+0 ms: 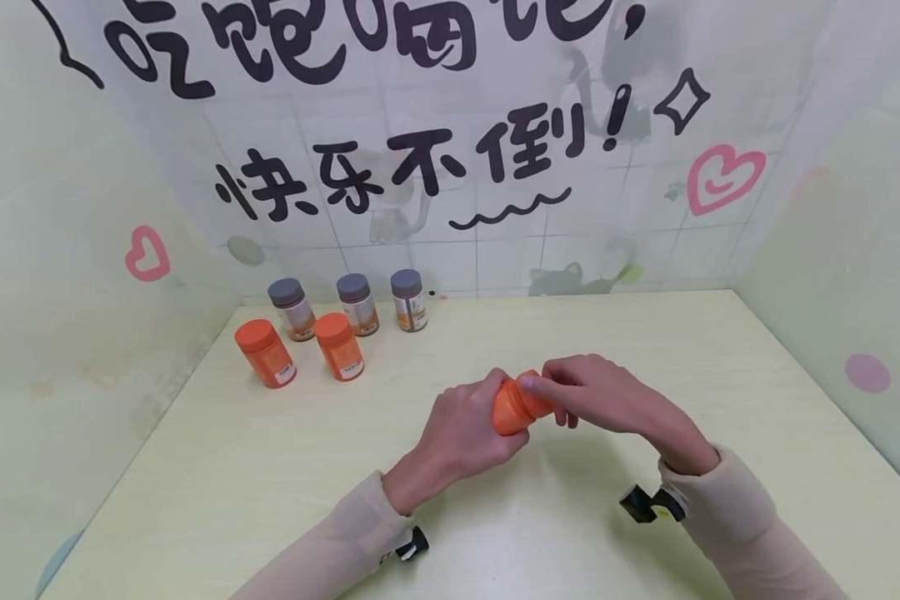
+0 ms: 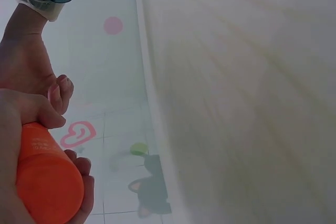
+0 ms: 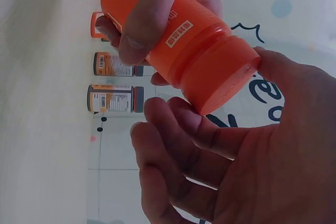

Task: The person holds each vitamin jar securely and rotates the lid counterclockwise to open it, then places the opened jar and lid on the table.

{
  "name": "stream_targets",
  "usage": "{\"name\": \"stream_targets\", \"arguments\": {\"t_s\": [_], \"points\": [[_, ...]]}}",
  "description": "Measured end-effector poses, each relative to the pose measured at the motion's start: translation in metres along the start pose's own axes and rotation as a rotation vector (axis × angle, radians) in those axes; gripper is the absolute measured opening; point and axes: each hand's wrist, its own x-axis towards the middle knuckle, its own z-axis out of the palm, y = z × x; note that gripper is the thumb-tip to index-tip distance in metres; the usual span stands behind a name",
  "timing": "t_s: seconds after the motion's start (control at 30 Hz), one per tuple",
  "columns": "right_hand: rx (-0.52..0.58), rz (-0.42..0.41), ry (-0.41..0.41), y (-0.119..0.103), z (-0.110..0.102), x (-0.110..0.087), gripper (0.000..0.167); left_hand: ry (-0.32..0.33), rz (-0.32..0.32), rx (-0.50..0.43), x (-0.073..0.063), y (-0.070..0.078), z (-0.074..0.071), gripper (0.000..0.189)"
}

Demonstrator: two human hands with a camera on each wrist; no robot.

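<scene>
The orange bottle [image 1: 512, 408] is off the table [image 1: 540, 533], tilted so that its lid [image 1: 536, 395] points toward 2 o'clock. At its 8 o'clock the left hand [image 1: 465, 429] grips the body, fingers wrapped around it. At 3 o'clock the right hand [image 1: 603, 396] pinches the lid between thumb and forefinger, its other fingers loosely curled and apart from it. The lid sits on the neck. From the held bottle, two other bottles [image 1: 340, 347], also orange, stand upright between 9 and 10 o'clock; just behind them, around 10 o'clock, three jars [image 1: 357, 305] with grey caps stand near the wall [image 1: 487, 267].
</scene>
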Motion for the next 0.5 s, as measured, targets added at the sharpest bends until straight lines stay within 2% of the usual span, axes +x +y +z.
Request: {"name": "stream_targets", "arguments": {"t_s": [0.1,0.27,0.4,0.5], "points": [[0.022,-0.025,-0.013,0.0004,-0.001,0.0001,0.045,-0.003,-0.001,-0.003,-0.0007,-0.0003,0.0,0.038],[0.088,-0.111,-0.069,0.0004,-0.0051,-0.0017,0.027,0.0,-0.006,-0.02,-0.0002,0.0,-0.0003,0.039],[0.103,-0.153,-0.093,-0.0003,-0.0069,-0.0033,0.029,0.013,0.003,-0.012,0.0007,0.0,-0.0003,0.039],[0.113,-0.137,-0.083,-0.0017,-0.0046,-0.0024,0.034,0.019,0.007,-0.007,0.0002,0.0001,-0.0013,0.039]]}}
